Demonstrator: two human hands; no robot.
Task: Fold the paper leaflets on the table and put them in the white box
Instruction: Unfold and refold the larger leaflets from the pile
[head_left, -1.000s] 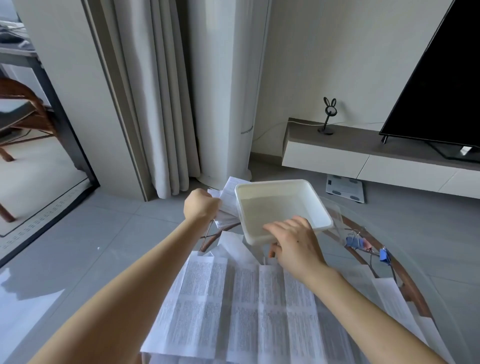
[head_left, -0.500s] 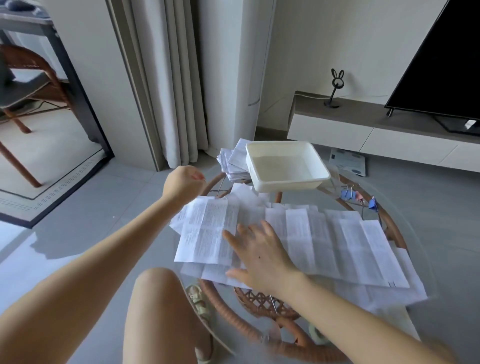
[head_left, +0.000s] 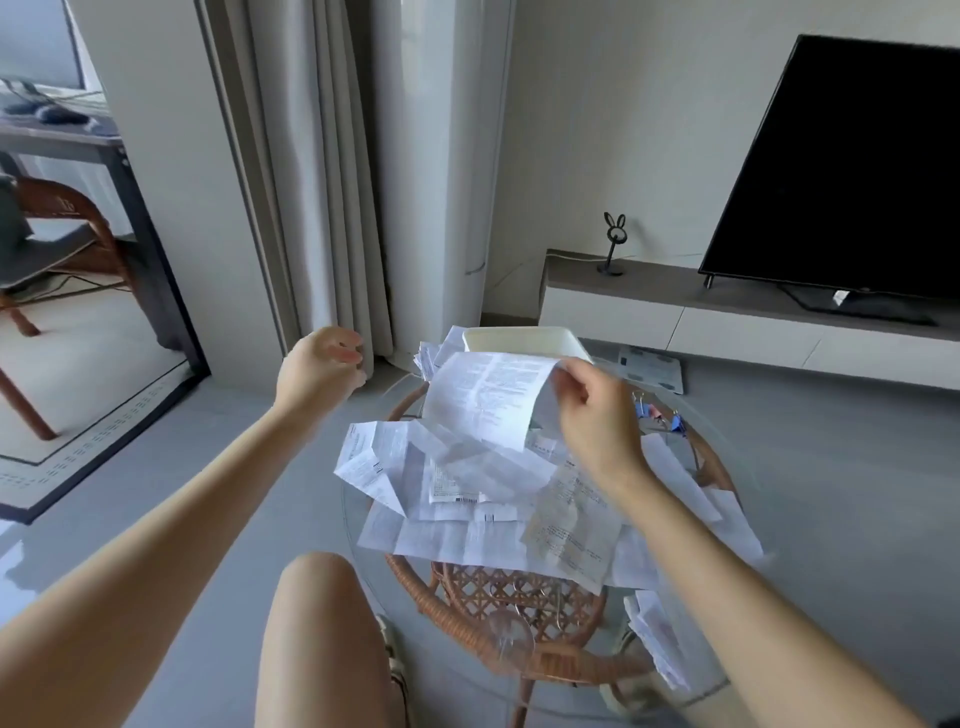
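Observation:
My right hand pinches the upper right corner of a printed paper leaflet and holds it lifted above the table. Under it lies a loose pile of unfolded leaflets spread over the round glass table. The white box stands at the table's far side, partly hidden behind the lifted leaflet. My left hand hangs in the air to the left of the table, fingers loosely curled, holding nothing.
A stack of papers lies left of the box. Blue binder clips sit at the table's right. The rattan table base shows through the glass, my knee beside it. A TV stands on a low cabinet.
My right hand went from lying flat on the leaflets to pinching one and lifting it. The pile is now crumpled and shifted. My left hand stays raised at the left, its fingers loosened.

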